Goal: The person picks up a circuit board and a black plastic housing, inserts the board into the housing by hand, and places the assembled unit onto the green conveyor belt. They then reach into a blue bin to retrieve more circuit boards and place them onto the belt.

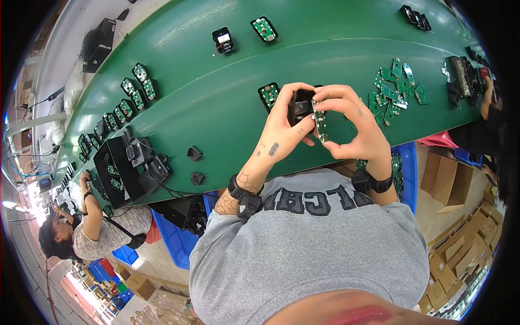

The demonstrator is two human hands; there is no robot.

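Green, narrow circuit board (320,124), pinched end-to-end by the right hand (372,129), runs near-to-far, just right of the hollow black plastic housing (299,98) the left hand (283,122) clasps.

From head height, we are looking down through one fisheye, closely facing the left hand (281,125), right hand (366,129) and green surface (227,108).

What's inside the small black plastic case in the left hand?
Inside the small black plastic case, a dark part shows. The left hand and the green circuit board held edge-on hide some of it.
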